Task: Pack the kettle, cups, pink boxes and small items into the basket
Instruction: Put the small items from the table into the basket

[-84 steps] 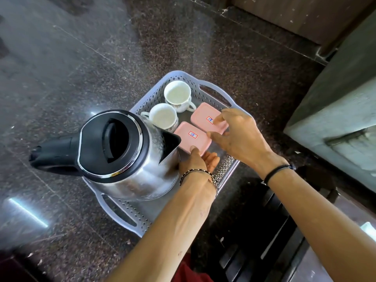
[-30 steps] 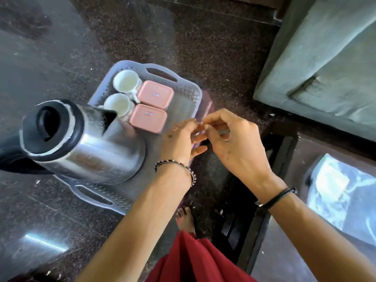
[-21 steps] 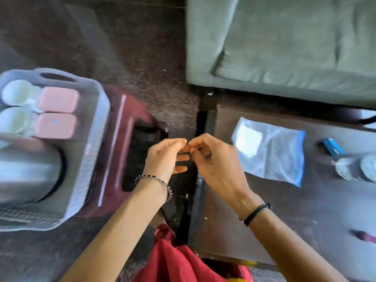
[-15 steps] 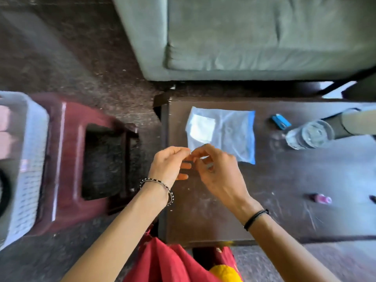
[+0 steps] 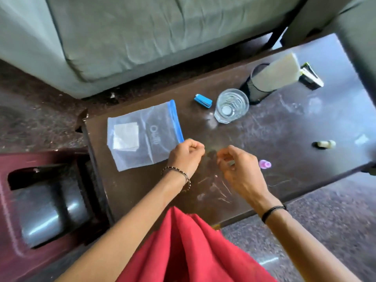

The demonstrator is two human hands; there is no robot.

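Observation:
The basket, kettle, cups and pink boxes are out of view. On the dark table (image 5: 274, 129) lie small items: a clear zip bag (image 5: 142, 137) with a blue seal and a white square inside, a blue stapler (image 5: 203, 101), a small pink bottle (image 5: 265, 164) and a small cream-and-dark tube (image 5: 323, 143). My left hand (image 5: 186, 154) hovers in a fist beside the near end of the bag's seal and holds nothing that I can see. My right hand (image 5: 236, 167) hangs with loosely curled fingers just left of the pink bottle, holding nothing.
A glass of water (image 5: 231, 108) stands behind my hands, next to a black mesh holder (image 5: 257, 88) with a white card. A maroon plastic stool (image 5: 40, 200) stands left of the table. A grey-green sofa (image 5: 142, 37) runs along the far side.
The view has swung right from the basket on the stool to the table. My hands, whose fingertips were touching, have moved apart over the table.

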